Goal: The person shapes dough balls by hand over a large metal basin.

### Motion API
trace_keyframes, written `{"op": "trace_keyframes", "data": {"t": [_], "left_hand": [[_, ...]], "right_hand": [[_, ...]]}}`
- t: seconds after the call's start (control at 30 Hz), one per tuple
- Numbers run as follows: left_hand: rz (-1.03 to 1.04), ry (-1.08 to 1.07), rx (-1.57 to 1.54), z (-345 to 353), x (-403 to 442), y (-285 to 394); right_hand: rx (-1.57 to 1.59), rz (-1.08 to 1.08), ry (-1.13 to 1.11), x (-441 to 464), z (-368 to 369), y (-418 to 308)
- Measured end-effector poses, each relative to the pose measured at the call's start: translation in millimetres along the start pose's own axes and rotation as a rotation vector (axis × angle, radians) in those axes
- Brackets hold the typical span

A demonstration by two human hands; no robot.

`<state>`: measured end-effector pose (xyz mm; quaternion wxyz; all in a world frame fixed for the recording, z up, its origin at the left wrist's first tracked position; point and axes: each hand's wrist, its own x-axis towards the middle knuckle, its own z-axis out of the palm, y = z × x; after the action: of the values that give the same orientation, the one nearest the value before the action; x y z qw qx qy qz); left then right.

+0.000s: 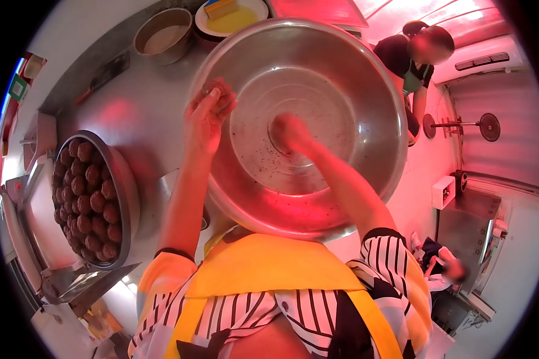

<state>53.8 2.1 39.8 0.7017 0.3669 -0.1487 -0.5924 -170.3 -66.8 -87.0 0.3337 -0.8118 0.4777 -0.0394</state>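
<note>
My left hand (208, 113) grips a dark lump (214, 85) by the left rim of the steel bowl (368, 84). Inside, my right hand (291, 133) is blurred; I can't tell its grasp.

A small, rough, reddish-brown lump (214, 85) is resting in the left hand (206, 113), its surface partly hiding behind the fingers; it is showing above the left wall of the basin (380, 119). The basin is standing directly in front of the person, wide, round and silvery, its mouth facing up. Its smooth metal is catching red light, most strongly along the near wall. Small dark crumbs (258, 180) are lying scattered over its floor and speckling the near inner wall, leaving most of the metal showing.
</note>
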Motion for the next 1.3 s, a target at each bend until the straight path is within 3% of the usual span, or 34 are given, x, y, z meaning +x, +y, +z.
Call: {"op": "trace_keyframes", "data": {"t": [0.07, 0.1, 0.2, 0.27, 0.37, 0.43, 0.53, 0.6, 0.73, 0.83, 0.93, 1.03, 1.13, 1.2, 1.27, 1.3], "left_hand": [[-0.006, 0.021, -0.001, -1, 2, 1], [-0.023, 0.031, -0.003, -2, 3, 0], [-0.045, 0.049, -0.015, -7, 4, -7], [-0.036, 0.035, -0.007, -8, 4, -9], [-0.046, 0.053, 0.063, -3, 1, -6], [-0.047, 0.044, 0.072, -6, 1, -5], [-0.046, 0.027, 0.047, -9, 5, -7], [-0.052, 0.033, 0.043, -6, 5, -5], [-0.062, 0.046, 0.054, 3, 0, -9], [-0.067, 0.037, 0.087, 8, -1, -5], [-0.075, 0.007, 0.11, -1, 3, -7], [-0.09, 0.02, 0.117, 0, -1, -10], [-0.097, 0.017, 0.127, 2, -1, -10], [-0.102, 0.009, 0.128, -2, 1, -13], [-0.1, 0.013, 0.118, -8, 2, -15], [-0.103, 0.031, 0.127, -6, 1, -13]], "right_hand": [[0.054, 0.139, 0.456, 22, -2, 22], [-0.058, 0.241, -0.02, 24, -7, 13], [0.098, -0.26, -0.281, 17, 0, -37], [0.009, -0.307, 0.03, 54, 29, -43], [-0.159, -0.14, 0.15, 55, 48, -69], [-0.21, -0.282, -0.308, 27, 67, -76], [-0.295, -0.314, -0.735, -14, 35, -90], [-0.194, -0.137, -0.485, 7, 20, -61], [-0.126, 0.032, 0.244, 28, 14, -17], [0.072, -0.557, 0.094, -20, 69, 9], [-0.059, -0.313, -0.329, -66, 27, -45], [-0.067, 0.111, 0.068, -55, 17, 1], [-0.166, -0.155, -0.548, -69, 17, 2], [-0.099, -0.21, -0.43, -85, -5, 15], [-0.172, 0.25, -0.181, -73, -58, 53], [-0.48, 0.378, -0.139, -72, -82, 75]]}}
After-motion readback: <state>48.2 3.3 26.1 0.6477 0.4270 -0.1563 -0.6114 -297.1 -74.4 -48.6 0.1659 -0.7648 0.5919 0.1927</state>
